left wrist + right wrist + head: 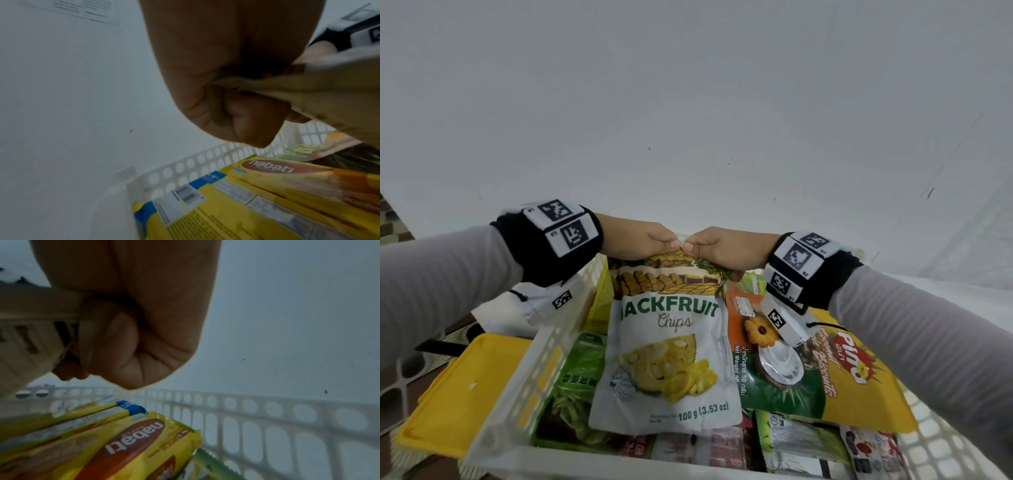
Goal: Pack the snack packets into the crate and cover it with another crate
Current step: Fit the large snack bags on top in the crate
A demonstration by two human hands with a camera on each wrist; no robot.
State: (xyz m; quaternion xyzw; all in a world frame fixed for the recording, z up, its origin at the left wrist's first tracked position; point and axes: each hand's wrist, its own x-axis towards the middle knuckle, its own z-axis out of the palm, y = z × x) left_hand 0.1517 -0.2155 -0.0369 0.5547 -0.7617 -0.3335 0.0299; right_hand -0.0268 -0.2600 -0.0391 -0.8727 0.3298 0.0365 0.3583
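Head view: the left hand (650, 240) and the right hand (717, 248) meet knuckle to knuckle at the top edge of a Jackfruit Chips pouch (667, 356), each pinching that edge between thumb and curled fingers. The pouch hangs over a white perforated crate (517, 404) packed with snack packets, among them a yellow coconut biscuits bag (835, 373) on the right and a green packet (575, 373) on the left. A yellow lid (462, 390) lies just beside the crate's left wall.

Left wrist view: the left hand (232, 81) is clenched on the pouch's (329, 84) crumpled top. Below lie yellow Nabati wafer packets (267, 188) against the crate's holed wall (185, 167).

Right wrist view: the right hand (131, 318) is curled tight on the pouch (26, 331), above a Nabati wafer packet (131, 444) inside the crate (267, 418).
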